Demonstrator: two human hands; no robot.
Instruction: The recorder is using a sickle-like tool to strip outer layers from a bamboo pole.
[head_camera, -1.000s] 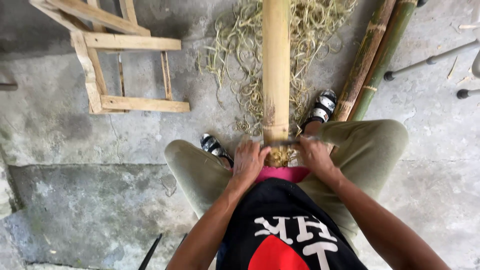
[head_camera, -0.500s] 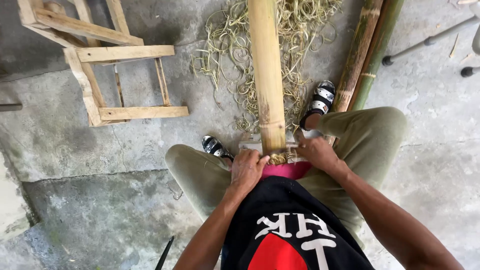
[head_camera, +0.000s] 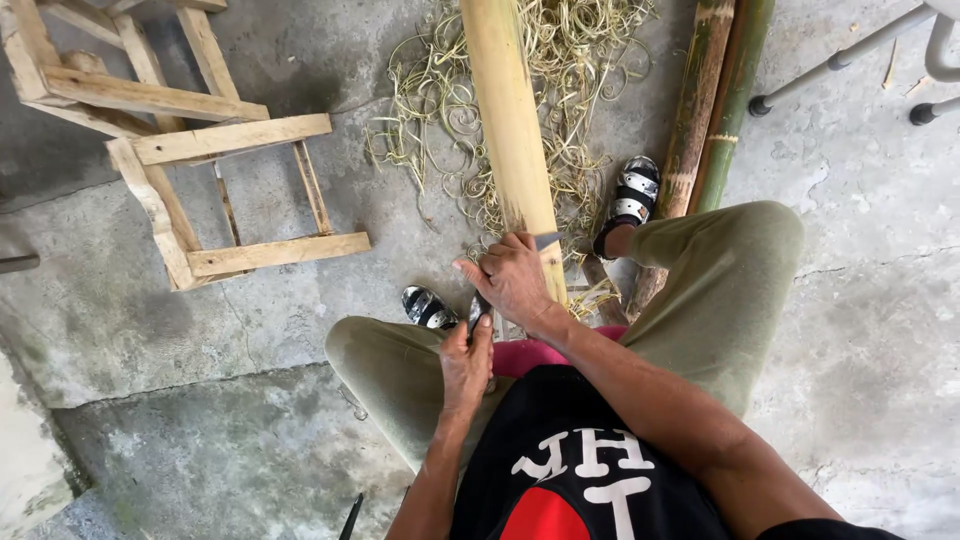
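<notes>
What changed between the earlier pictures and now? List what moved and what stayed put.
The right hand left the near end of the bamboo pole and now lies across the pole, over a blade. The left hand dropped back and grips what seems to be the knife's handle. The pole, shavings, wooden stool frame and green bamboo stalks stayed put.

The right hand (head_camera: 515, 280) now lies across the bamboo pole (head_camera: 510, 130), no longer beside its end, and the left hand (head_camera: 465, 365) sits lower, gripping a blade handle (head_camera: 477, 312).
</notes>
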